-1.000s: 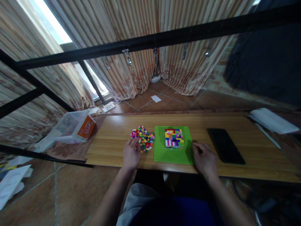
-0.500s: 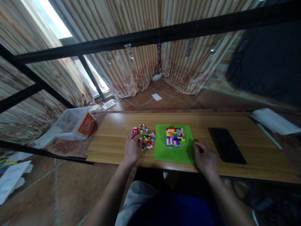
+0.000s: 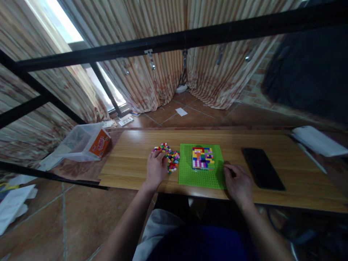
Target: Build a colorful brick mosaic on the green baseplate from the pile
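Observation:
My left hand (image 3: pixel 156 168) is over the left part of a pile of small colourful toy bricks (image 3: pixel 172 159), its fingers bent and slightly apart, covering some of the bricks. No brick shows between the fingertips. Beside the pile lies a green studded baseplate (image 3: pixel 187 177). A square, multicoloured brick build (image 3: pixel 202 157) stands on its upper middle part. At the baseplate's right edge rests my right hand (image 3: pixel 239 183), with curled fingers and thumb and index tips close together. What they pinch, if anything, is too small to make out.
A black phone (image 3: pixel 263 168) lies right of my right hand. Farther right are white papers (image 3: pixel 320 139) and a pen (image 3: pixel 311 157). A clear plastic bin (image 3: pixel 81 143) with an orange label stands beyond the wooden table's (image 3: pixel 127 159) left end. A dark metal bar (image 3: pixel 168 45) crosses above.
My left hand has shifted a little right, farther over the brick pile. My right hand stays by the baseplate's edge. The whole view has tilted slightly.

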Tool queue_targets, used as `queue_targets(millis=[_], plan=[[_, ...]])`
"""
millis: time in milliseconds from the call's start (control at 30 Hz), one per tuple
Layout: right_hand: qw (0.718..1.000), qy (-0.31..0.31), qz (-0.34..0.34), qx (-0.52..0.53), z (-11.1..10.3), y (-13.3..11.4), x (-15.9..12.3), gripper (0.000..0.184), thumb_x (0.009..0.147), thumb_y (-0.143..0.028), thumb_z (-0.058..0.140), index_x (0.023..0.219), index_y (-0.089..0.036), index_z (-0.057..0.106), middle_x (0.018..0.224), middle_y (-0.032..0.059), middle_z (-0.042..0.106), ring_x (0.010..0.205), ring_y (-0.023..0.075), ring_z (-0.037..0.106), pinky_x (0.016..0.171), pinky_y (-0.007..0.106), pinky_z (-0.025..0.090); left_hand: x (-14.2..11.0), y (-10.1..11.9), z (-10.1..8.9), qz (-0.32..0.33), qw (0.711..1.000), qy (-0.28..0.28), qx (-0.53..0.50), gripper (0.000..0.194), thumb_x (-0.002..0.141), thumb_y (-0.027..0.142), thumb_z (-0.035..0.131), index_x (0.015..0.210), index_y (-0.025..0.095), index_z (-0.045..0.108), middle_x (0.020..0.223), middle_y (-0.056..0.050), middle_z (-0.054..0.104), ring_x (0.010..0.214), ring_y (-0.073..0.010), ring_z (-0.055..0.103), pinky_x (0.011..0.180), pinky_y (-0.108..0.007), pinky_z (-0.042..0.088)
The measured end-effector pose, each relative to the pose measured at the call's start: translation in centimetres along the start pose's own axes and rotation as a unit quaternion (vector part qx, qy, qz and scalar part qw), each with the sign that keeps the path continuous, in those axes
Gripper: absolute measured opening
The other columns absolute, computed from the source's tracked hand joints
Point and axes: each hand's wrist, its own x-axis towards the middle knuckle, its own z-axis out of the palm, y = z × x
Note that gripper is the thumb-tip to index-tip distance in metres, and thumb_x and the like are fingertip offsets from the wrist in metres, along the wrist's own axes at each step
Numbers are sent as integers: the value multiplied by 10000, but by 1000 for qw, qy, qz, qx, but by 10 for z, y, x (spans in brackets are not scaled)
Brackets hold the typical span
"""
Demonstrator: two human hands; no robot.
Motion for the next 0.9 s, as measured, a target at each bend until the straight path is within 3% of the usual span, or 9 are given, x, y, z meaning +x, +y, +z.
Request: queue_targets(millis=[167,367,567,633,767,833,900], plan=[[1000,-4,4,-16,0,0,0,374,906,-446,448,902,-177,707,930,116,704,833,240,661,755,356,499,7,14,4,10,1000,-17,18,161,841,199,588,933,193,721,1034,-108,688,1033,-274,588,975,-449,455],[1000,1,-2,-12,1,2,0,380,904,-450,449,888,-172,708,918,115,703,827,240,661,748,356,502,10,15,8,2,1000,-5,17,159,844,146,539,805,193,686,934,-103,683,950,-266,591,963,-455,442],[1000,3,5,-4,1,0,0,363,904,-442,462,891,-176,707,935,116,705,852,242,664,775,364,507,5,19,-6,-48,992,25,-115,169,867,171,519,868,188,687,924,-88,694,913,-245,614,873,-404,480],[1000,1,2,2,1,-1,0,361,908,-437,460,890,-173,705,933,120,705,855,242,663,779,364,508,3,25,-12,-82,972,18,-220,171,871,201,521,901,186,688,893,-66,701,847,-210,629,816,-358,495],[1000,3,9,12,2,-2,0,359,915,-429,456,895,-170,705,932,123,706,852,243,662,782,367,506,-2,42,-12,-128,896,-35,-423,152,839,259,571,888,180,692,793,-21,689,718,-149,616,678,-262,487],[1000,-1,15,15,2,-2,1,362,915,-429,454,892,-169,706,935,124,706,840,242,661,769,367,506,-6,51,-6,-144,866,-52,-475,154,818,257,597,903,177,698,799,-17,694,711,-137,614,663,-246,480],[1000,-6,18,12,2,-2,1,361,914,-426,453,890,-172,708,933,122,707,831,242,659,759,368,505,-10,59,1,-154,856,-60,-491,162,810,238,601,920,177,704,817,-20,704,708,-133,616,658,-242,479]])
